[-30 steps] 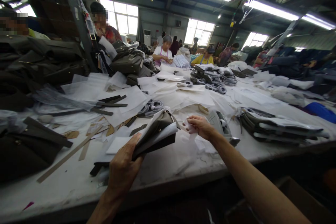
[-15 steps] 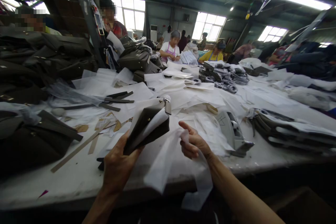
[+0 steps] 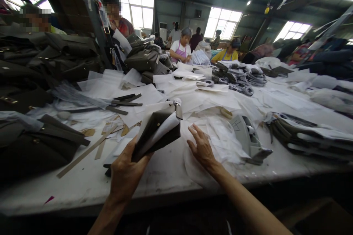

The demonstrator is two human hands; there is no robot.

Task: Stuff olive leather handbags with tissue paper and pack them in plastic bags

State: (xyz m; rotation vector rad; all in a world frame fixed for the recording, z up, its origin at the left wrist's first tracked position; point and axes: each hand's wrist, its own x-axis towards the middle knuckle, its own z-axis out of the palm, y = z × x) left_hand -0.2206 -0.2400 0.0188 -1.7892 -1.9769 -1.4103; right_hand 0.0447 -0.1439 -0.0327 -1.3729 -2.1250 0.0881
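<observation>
My left hand (image 3: 128, 167) is closed around the lower end of a dark olive pouch (image 3: 158, 132), which is tilted up over the table with white paper tucked in it. To its right, my right hand (image 3: 202, 148) has its fingers spread, palm down, over thin white sheets (image 3: 223, 136) lying on the table; nothing is gripped in it. A sheet hangs partly over the table's front edge below that hand. A grey tape dispenser (image 3: 246, 137) stands right of the sheets.
Dark bags (image 3: 41, 139) are heaped at the left, near long grey-brown strips (image 3: 86, 150). Stacked dark pieces (image 3: 309, 136) lie at the right. White papers (image 3: 193, 93) cover the middle of the table (image 3: 91, 187). Several people work beyond it.
My right hand has let go of the thin white sheet, which now lies by the other sheets, and its fingers have spread. The left hand still holds the pouch.
</observation>
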